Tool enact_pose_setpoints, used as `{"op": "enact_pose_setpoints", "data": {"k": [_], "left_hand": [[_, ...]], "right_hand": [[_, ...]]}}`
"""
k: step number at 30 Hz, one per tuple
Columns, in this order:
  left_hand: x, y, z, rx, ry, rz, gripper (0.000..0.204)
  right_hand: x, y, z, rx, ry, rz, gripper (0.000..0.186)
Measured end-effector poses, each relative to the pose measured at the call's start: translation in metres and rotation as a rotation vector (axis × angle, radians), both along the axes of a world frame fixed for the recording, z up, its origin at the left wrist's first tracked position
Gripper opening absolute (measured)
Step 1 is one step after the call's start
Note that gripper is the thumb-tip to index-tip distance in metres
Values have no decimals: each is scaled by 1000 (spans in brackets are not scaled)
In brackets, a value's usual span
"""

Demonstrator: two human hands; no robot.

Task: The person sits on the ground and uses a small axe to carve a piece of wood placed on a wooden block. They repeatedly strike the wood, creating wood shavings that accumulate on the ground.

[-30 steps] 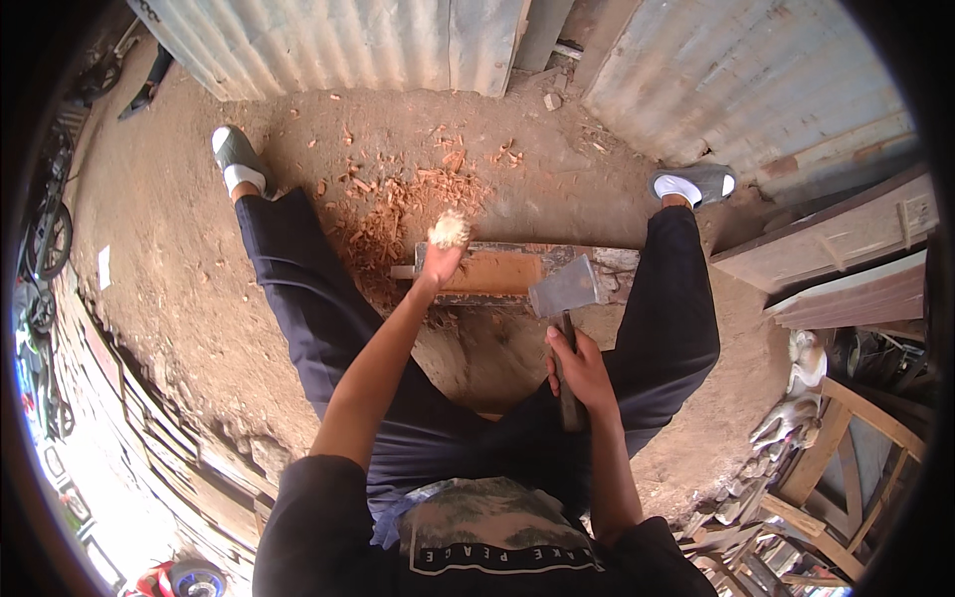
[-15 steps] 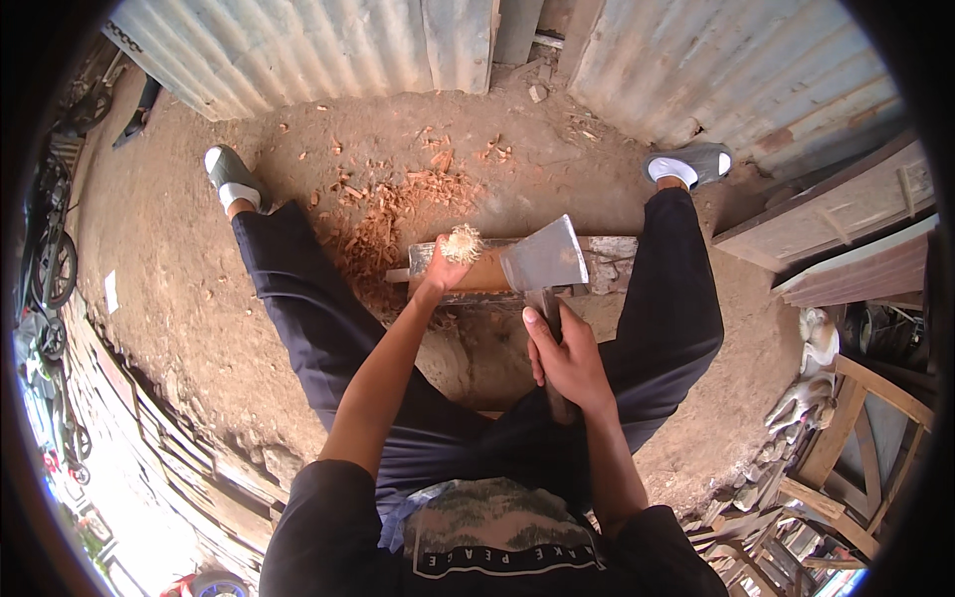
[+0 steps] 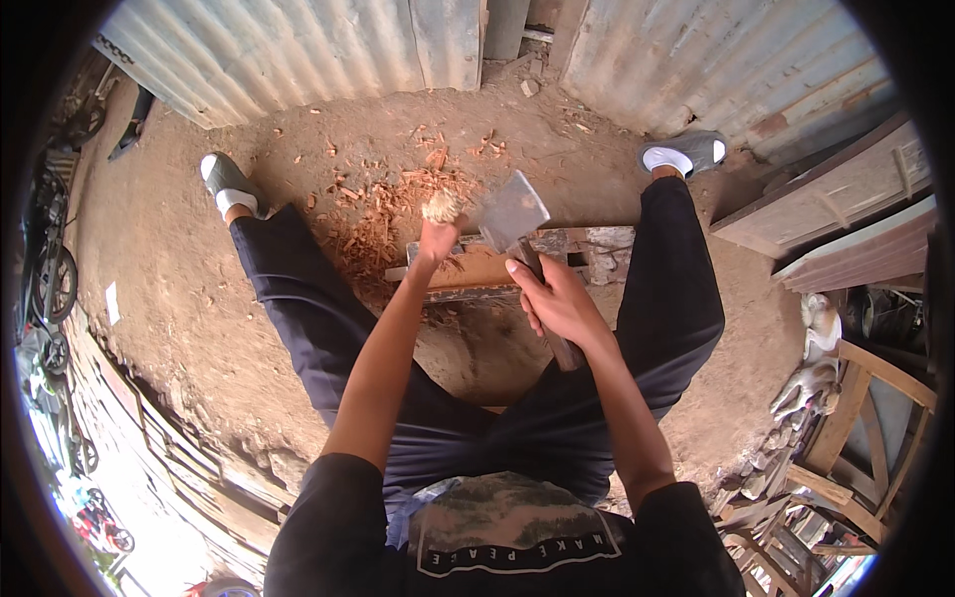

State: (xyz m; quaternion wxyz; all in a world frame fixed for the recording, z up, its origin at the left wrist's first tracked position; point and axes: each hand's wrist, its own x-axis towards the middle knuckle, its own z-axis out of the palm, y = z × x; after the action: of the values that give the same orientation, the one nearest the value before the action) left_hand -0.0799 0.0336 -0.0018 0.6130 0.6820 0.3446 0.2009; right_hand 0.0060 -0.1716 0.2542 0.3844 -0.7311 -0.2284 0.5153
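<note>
My right hand (image 3: 563, 300) is closed round the dark wooden handle of a hatchet (image 3: 515, 212), just below its head. The broad grey blade is raised above a low wooden block (image 3: 609, 249), close to the right of my left hand. My left hand (image 3: 438, 242) grips a piece of wood with a pale, frayed end (image 3: 441, 207). That end sticks up above the fist; the rest of the piece is hidden by my hand and arm. An orange-brown flat surface (image 3: 477, 269) shows on the block beneath my hands.
Reddish wood chips (image 3: 373, 214) litter the dirt ground beyond the block. My legs are spread on either side. Corrugated metal sheets (image 3: 328, 60) stand at the far side. On the right, a dog (image 3: 808, 383) lies beside a wooden frame (image 3: 846, 418). Motorcycles (image 3: 60, 269) line the left edge.
The hatchet has moved up and to the left with my right hand, its blade now closer to the frayed end. My left hand has shifted slightly left and away from me.
</note>
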Motion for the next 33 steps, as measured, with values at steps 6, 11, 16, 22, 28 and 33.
{"op": "enact_pose_setpoints", "data": {"k": [6,11,16,22,28,33], "left_hand": [[-4,27,34,-316,182,172,16],[12,10,45,19,240,95,25],[19,-6,43,98,60,86,35],[-41,5,-38,-305,-240,234,44],[-77,-34,-36,-288,-344,13,17],[-70,-60,39,515,-113,-338,22]], "right_hand": [[-14,-31,-4,-24,101,-45,39],[-17,-58,-24,-11,159,-79,36],[-11,-87,-33,-9,193,-167,35],[-17,-81,-17,-36,198,-219,34],[-31,-73,-4,28,121,-171,35],[-43,-71,-11,38,13,-68,38]]}}
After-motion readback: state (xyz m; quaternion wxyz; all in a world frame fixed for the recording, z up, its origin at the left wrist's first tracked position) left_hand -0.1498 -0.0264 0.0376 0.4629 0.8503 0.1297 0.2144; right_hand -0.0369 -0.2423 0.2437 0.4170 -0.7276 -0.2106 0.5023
